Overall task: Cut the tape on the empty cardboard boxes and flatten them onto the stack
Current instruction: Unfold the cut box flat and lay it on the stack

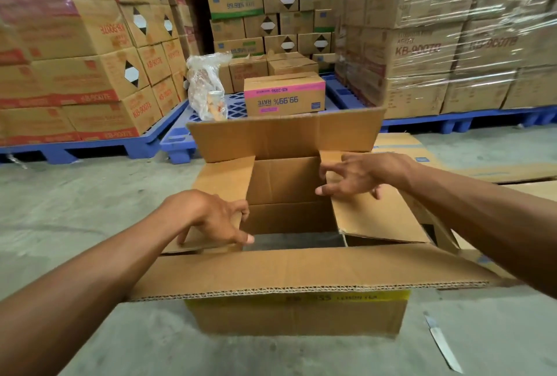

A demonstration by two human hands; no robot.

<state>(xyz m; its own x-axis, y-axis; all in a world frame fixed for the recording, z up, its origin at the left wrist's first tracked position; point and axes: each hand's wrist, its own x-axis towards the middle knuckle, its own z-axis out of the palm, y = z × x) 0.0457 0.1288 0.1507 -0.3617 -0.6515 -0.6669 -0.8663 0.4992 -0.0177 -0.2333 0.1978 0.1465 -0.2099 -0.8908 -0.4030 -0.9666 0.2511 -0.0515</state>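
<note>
flattening: you are working on the box (295, 312), which stands on the floor (75, 195) right in front of you with all four top flaps thrown open.
left hand (211, 219): it is curled over the inner edge of the left flap (226, 173), fingers wrapped on it and thumb pointing into the box. that grip looks meant to pull the side outward.
right hand (358, 177): it is wide, fingers spread, and holds nothing. its tips are on or just over the right flap (379, 219); whether they touch is not clear.
inside: you have no goods in there. grey shows at the bottom, so the underside seems open and its tape is likely cut.
knife (443, 342): it lies on the floor at your right, near the box and apart from both hands, probably so that both are free for folding.
stack (401, 146): flat cardboard lies on the floor behind your right arm, close by, so the carry is short.
next: you likely need to press opposite sides until the box folds flat, then lay it on the stack.
risk: mind the knife by your right knee as you turn.
</note>
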